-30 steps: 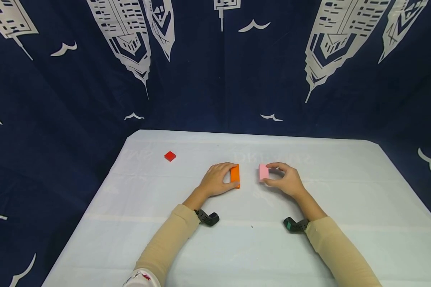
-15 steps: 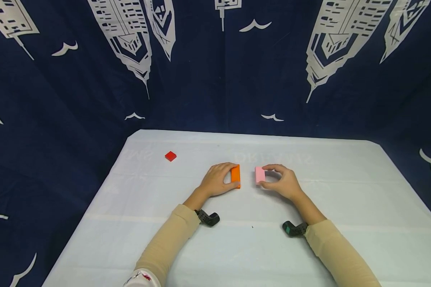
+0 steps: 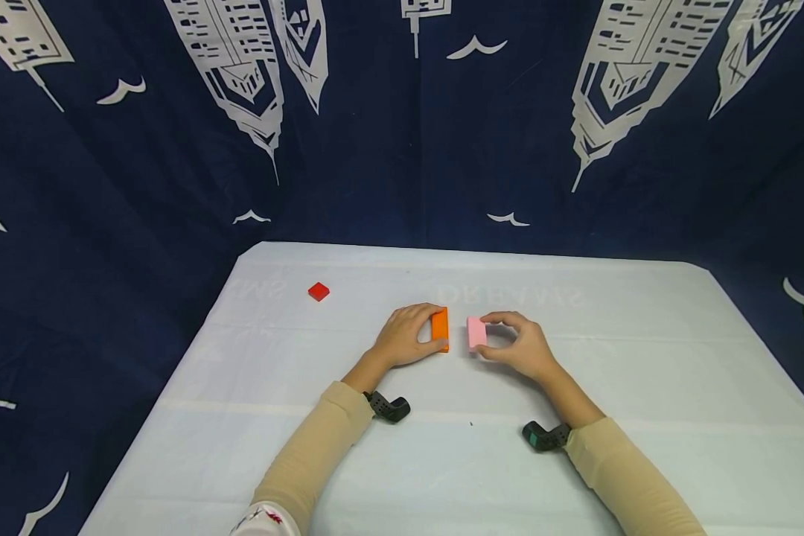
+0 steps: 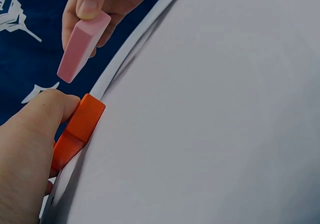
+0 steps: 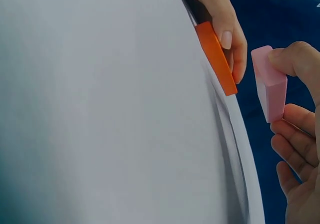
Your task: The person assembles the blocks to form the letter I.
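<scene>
My left hand (image 3: pixel 405 336) grips an orange block (image 3: pixel 440 330) by its two ends, thumb at the near end and fingers at the far one. In the left wrist view the orange block (image 4: pixel 82 126) rests on the white surface. Just to its right in the head view, my right hand (image 3: pixel 519 346) pinches a pink block (image 3: pixel 476 334) between thumb and fingers. The pink block (image 5: pixel 270 82) looks raised off the table in the right wrist view, with the lower fingers loosely curled below it. A small gap separates the two blocks.
A small red block (image 3: pixel 318 292) lies toward the back left of the white-covered table (image 3: pixel 469 461). Behind the table hangs a dark blue cloth (image 3: pixel 375 164) with white building prints. A white cup-like object (image 3: pixel 265 519) shows at the bottom by the left sleeve.
My right hand has carried the pink block leftward and slightly nearer to me, narrowing the gap to the orange block. The left hand and orange block have stayed in place.
</scene>
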`<state>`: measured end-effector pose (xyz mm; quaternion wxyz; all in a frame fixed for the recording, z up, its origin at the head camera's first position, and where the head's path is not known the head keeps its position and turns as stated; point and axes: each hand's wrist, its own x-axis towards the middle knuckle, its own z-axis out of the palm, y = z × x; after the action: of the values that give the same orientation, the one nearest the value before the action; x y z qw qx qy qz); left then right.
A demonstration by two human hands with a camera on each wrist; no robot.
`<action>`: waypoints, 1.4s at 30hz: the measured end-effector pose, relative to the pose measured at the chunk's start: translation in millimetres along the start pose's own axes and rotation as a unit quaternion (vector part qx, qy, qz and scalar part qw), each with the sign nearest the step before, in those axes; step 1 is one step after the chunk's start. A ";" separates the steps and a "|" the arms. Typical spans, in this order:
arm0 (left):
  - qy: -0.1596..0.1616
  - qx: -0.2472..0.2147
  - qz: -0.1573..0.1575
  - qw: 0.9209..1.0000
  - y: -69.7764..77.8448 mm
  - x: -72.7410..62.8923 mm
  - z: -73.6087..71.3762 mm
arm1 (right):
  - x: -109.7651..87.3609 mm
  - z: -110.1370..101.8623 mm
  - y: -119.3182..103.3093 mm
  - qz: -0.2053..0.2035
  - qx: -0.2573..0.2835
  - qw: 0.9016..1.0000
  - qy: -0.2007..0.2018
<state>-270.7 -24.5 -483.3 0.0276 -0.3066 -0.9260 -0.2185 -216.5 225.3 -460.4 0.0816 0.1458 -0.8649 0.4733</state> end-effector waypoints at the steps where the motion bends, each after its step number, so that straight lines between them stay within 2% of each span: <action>1: -0.001 0.000 -0.001 1.000 0.0 -0.1 0.3 | -0.3 0.4 -0.6 -0.003 0.001 1.000 0.000; 15: 0.004 -0.003 0.005 1.000 0.4 -0.5 0.8 | -3.9 5.6 -6.4 -0.016 -0.002 1.000 -0.007; 36: 0.006 0.000 0.008 1.000 -1.4 -0.2 -0.1 | -12.9 16.4 -14.2 -0.059 -0.002 0.998 -0.028; 42: 0.007 0.001 0.011 1.000 -2.0 -0.2 0.7 | -17.8 18.9 -15.2 -0.058 -0.001 0.998 -0.039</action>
<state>-271.6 -25.8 -484.8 0.0363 -0.3152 -0.9226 -0.2195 -194.8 204.8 -463.5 0.0749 0.2140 -0.8580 0.4609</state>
